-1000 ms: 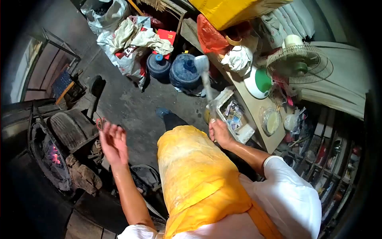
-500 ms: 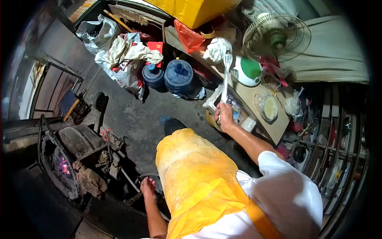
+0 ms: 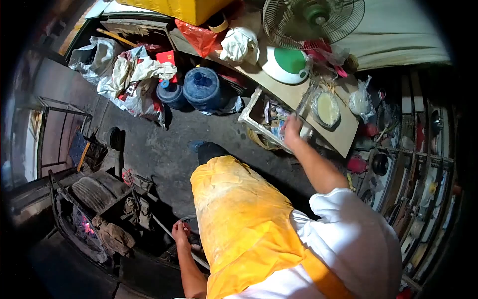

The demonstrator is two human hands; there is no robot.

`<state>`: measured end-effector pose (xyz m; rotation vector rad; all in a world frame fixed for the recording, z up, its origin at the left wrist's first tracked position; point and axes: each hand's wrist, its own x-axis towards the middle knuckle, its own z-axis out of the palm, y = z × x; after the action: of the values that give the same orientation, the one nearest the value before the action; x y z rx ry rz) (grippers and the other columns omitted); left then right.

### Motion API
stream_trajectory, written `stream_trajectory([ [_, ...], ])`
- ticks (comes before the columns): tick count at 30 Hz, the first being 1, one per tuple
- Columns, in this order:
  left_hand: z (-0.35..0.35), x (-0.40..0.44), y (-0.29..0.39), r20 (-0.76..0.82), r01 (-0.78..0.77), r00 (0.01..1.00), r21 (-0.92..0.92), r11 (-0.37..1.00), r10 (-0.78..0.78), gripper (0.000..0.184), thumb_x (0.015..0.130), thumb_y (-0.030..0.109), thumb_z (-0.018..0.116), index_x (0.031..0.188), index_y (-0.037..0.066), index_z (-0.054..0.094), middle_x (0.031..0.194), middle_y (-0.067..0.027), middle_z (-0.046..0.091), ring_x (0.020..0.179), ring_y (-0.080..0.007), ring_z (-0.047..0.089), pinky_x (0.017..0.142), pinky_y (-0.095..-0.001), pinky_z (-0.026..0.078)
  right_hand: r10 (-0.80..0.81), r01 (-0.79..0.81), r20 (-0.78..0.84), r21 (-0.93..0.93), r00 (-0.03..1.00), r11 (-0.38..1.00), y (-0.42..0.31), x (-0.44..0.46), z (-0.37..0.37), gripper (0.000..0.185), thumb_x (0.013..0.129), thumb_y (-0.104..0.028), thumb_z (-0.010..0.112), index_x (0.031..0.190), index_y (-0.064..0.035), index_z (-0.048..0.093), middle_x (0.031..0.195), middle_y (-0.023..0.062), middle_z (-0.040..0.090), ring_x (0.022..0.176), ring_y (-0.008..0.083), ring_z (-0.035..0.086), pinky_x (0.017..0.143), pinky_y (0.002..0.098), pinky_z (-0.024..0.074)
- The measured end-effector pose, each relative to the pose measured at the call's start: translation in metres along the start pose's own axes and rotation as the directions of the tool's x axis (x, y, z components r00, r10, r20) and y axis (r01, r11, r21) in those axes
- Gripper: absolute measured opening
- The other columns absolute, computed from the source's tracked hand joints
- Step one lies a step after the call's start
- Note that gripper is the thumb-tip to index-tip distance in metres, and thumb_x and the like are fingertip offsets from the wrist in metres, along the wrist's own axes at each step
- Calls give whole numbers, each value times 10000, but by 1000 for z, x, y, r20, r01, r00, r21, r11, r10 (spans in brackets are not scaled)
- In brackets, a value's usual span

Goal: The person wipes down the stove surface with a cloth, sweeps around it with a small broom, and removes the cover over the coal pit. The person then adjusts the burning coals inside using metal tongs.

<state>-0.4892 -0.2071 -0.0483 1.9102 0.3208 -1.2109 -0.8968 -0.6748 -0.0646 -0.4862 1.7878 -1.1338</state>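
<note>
My right hand (image 3: pixel 293 130) is over the right part of an open box (image 3: pixel 254 107) that holds papers which look like banknotes. Its fingers are closed on a long metal tool (image 3: pixel 304 99), faint and blurred, that points up toward a plastic-wrapped bowl (image 3: pixel 327 109) of something pale yellow on the table (image 3: pixel 346 137). Low beside the yellow apron (image 3: pixel 239 204), my left hand (image 3: pixel 181 233) has its fingers curled in over a dark round container; whether it holds anything is too small to tell.
Two blue water jugs (image 3: pixel 201 89) and stuffed bags (image 3: pixel 137 84) stand on the floor at the back. A fan (image 3: pixel 313 20) and a green-and-white object (image 3: pixel 285 65) are at the table. Embers glow in a stove (image 3: pixel 84 226) at left. Racks (image 3: pixel 423 164) line the right.
The view has shifted right. My right hand has moved over the box, and the tool has come from the jugs toward the bowl. My left hand has lowered and its fingers have curled.
</note>
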Motion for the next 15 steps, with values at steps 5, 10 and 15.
stream_trajectory([
  [5, 4, 1, 19, 79, -20, 997, -45, 999, 24, 167, 1002, 244, 567, 1071, 94, 593, 764, 26, 596, 642, -70, 550, 549, -198, 387, 57, -62, 85, 54, 995, 997, -44, 31, 10, 704, 947, -489, 578, 1473, -135, 273, 1197, 176, 552, 845, 255, 613, 690, 403, 515],
  [10, -3, -2, 1, 36, -70, 997, -67, 995, 72, 189, 993, 242, 586, 1102, 88, 602, 811, 22, 613, 623, -62, 532, 552, -206, 400, 75, 63, 289, -440, 954, 896, 18, -18, -1, 468, 942, -299, 579, 1352, -98, 475, 1060, 105, 613, 688, 191, 629, 490, 293, 494],
  [15, -18, -11, -36, -59, -36, 998, -19, 999, 35, 202, 984, 227, 589, 1109, 70, 607, 841, 0, 610, 618, -66, 503, 558, -216, 422, 512, 321, 645, -746, 567, 584, 74, -73, -6, 301, 918, -261, 639, 1123, -41, 629, 850, 50, 626, 613, 127, 609, 508, 288, 483],
])
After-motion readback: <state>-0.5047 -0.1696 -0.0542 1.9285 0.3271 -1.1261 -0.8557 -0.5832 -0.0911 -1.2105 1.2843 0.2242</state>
